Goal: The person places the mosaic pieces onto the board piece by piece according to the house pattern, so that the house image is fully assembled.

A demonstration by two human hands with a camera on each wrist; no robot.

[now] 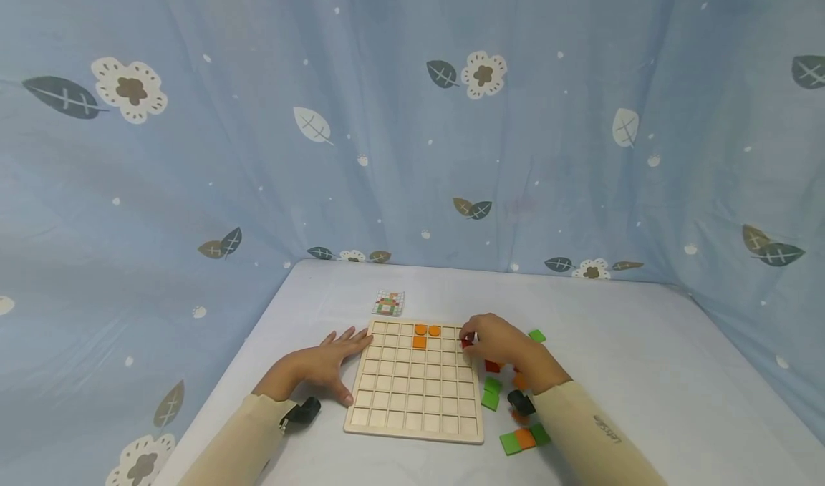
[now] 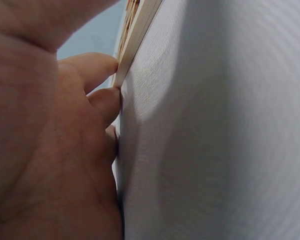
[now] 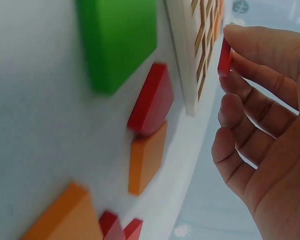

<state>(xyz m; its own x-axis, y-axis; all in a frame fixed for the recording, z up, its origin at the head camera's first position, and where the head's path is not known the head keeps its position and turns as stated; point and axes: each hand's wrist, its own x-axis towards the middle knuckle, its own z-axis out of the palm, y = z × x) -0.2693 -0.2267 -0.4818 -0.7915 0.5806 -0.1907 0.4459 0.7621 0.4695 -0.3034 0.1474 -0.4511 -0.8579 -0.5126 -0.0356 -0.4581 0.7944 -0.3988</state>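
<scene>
A red piece (image 3: pixel 224 60) is pinched between the fingers of my right hand (image 1: pixel 498 339) — near the far right corner of the grid board (image 1: pixel 415 386). My left hand (image 1: pixel 322 368), fingers spread, touches the board's left edge. Two orange discs (image 1: pixel 420 330) sit inside the board's far edge; green pieces (image 1: pixel 490 400) lie right of it — a picture card (image 1: pixel 389 303) beyond.
</scene>
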